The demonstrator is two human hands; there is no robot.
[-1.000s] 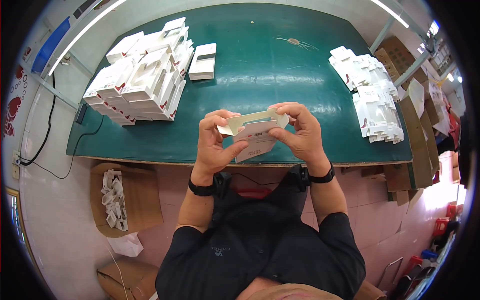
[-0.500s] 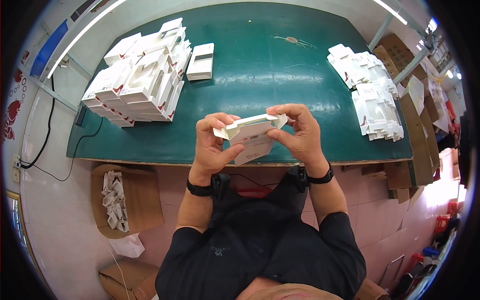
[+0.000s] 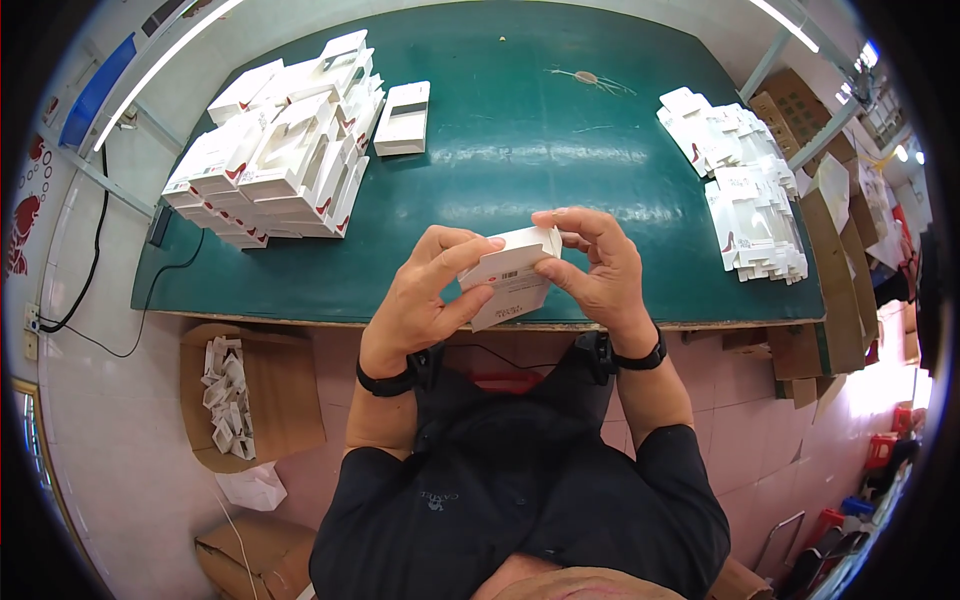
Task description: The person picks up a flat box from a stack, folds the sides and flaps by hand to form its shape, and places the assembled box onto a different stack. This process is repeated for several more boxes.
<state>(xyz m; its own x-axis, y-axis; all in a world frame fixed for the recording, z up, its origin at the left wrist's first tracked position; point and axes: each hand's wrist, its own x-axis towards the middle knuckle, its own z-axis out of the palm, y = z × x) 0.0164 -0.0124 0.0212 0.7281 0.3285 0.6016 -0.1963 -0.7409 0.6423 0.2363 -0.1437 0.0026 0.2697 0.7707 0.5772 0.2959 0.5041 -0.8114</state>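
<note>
Both my hands closed around one small white carton, held above the near edge of the green table.

My left hand [image 3: 425, 295] wraps the white carton [image 3: 512, 272] from the left, thumb pressed on its side, and my right hand [image 3: 597, 268] pinches its right end with curled fingers. The carton tilts, a loose flap hanging below. Folded white boxes [image 3: 280, 160] are piled far left on the green table [image 3: 520, 140], one separate open box [image 3: 404, 118] beside them, and flat carton blanks [image 3: 750, 190] are stacked at the right.
</note>
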